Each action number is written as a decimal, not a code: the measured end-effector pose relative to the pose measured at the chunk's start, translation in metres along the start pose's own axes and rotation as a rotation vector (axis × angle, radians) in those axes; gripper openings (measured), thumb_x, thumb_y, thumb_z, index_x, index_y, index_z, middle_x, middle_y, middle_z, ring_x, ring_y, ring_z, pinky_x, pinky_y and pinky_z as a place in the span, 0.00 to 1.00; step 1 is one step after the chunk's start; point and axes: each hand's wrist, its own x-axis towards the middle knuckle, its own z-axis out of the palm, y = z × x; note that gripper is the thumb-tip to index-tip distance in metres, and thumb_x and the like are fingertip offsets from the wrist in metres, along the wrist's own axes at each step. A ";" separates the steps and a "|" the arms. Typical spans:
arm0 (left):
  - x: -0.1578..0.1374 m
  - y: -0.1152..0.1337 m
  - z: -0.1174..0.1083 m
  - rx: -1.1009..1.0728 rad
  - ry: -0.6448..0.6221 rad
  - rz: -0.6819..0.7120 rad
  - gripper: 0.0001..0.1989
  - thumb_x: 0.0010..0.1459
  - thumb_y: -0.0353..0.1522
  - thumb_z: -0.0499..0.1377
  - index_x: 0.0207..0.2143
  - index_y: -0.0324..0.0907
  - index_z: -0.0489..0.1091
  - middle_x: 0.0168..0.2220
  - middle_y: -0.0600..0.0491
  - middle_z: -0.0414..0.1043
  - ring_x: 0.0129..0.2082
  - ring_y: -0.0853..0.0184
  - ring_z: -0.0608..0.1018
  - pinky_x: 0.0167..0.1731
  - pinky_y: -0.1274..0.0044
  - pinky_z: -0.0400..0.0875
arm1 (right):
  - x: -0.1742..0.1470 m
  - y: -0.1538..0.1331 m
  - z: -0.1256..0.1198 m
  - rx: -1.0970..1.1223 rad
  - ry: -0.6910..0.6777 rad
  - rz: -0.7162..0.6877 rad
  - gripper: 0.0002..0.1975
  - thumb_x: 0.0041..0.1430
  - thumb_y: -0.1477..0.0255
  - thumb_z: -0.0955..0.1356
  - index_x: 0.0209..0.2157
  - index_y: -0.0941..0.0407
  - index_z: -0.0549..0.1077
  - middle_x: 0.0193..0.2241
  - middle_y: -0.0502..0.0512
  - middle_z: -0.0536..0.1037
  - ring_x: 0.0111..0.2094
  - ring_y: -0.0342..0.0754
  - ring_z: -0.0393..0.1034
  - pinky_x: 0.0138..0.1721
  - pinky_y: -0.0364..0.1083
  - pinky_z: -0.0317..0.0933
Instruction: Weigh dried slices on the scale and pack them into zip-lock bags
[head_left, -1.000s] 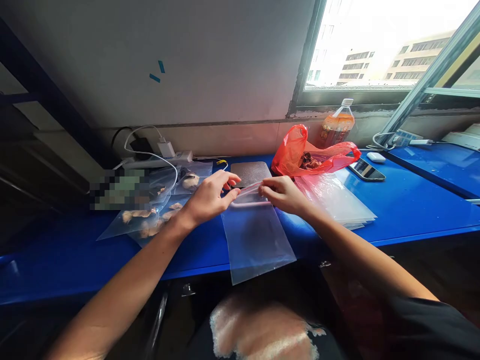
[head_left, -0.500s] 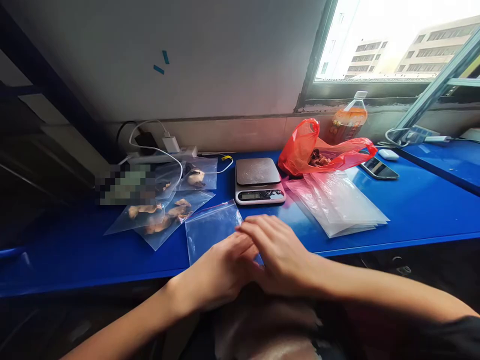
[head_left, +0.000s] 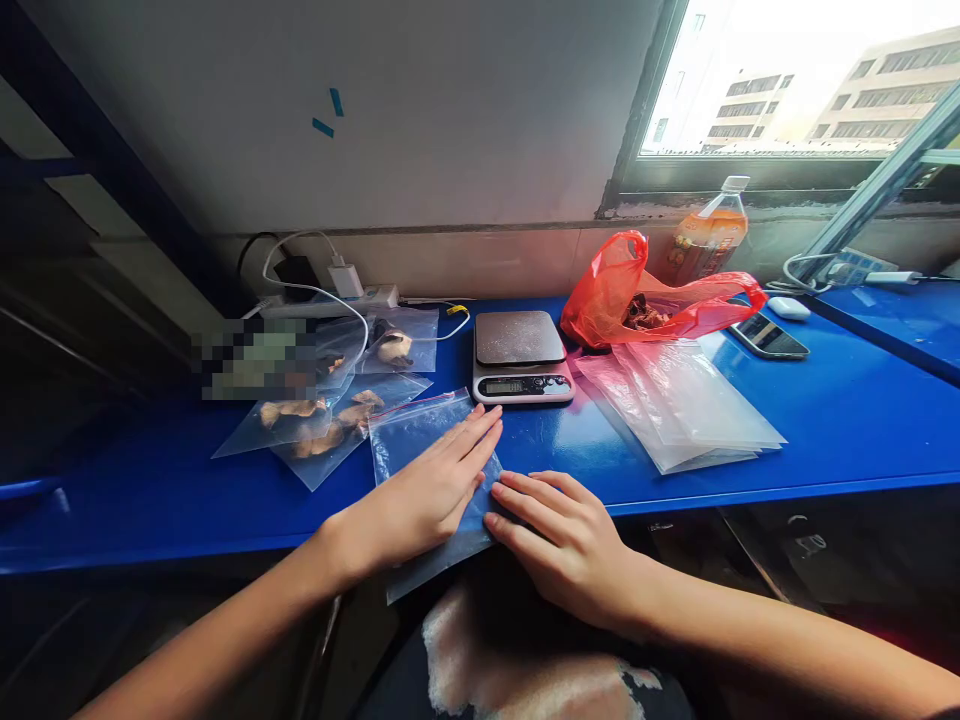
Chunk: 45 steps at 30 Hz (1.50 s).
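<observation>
A clear zip-lock bag (head_left: 401,445) lies at the table's front edge, its lower end sticking out past it. My left hand (head_left: 427,490) rests on this bag, fingers stretched out toward the kitchen scale (head_left: 520,340). My right hand (head_left: 562,540) is at the bag's right edge, fingers extended and slightly apart, with the fingertips close to or on the plastic. Neither hand grips anything. Left of the bag lie several zip-lock bags (head_left: 349,385) holding dried brownish pieces (head_left: 319,443). The scale's display is lit, but its digits are unreadable.
A red plastic bag (head_left: 596,295) with dark dried pieces (head_left: 643,314) stands right of the scale. Before it lies a stack of flat clear bags (head_left: 697,405). A phone (head_left: 772,335), white case (head_left: 790,308), drink bottle (head_left: 709,240) and power strip (head_left: 375,297) are along the back.
My hands were together over the bag and have come apart. The left now lies flat on the bag; the right has moved down and right. The view has shifted slightly.
</observation>
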 end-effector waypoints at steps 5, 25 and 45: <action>-0.011 -0.022 -0.010 0.179 -0.009 -0.105 0.32 0.66 0.47 0.47 0.67 0.41 0.50 0.69 0.46 0.47 0.69 0.55 0.52 0.65 0.57 0.48 | -0.001 0.005 -0.004 0.035 -0.049 -0.001 0.14 0.63 0.77 0.61 0.44 0.57 0.75 0.47 0.59 0.80 0.50 0.51 0.73 0.45 0.52 0.68; -0.011 -0.009 -0.015 0.189 0.058 -0.087 0.27 0.62 0.37 0.53 0.64 0.49 0.58 0.66 0.49 0.57 0.65 0.54 0.60 0.63 0.52 0.53 | 0.057 0.078 -0.013 0.243 -0.417 -0.057 0.12 0.65 0.67 0.64 0.35 0.59 0.75 0.45 0.62 0.79 0.50 0.51 0.73 0.54 0.52 0.64; -0.035 -0.010 -0.007 0.229 0.174 -0.152 0.21 0.65 0.38 0.49 0.60 0.54 0.65 0.62 0.54 0.65 0.65 0.53 0.61 0.62 0.50 0.54 | 0.059 0.057 -0.006 0.037 -0.557 0.002 0.27 0.62 0.50 0.62 0.44 0.61 0.71 0.39 0.60 0.76 0.38 0.52 0.70 0.41 0.51 0.60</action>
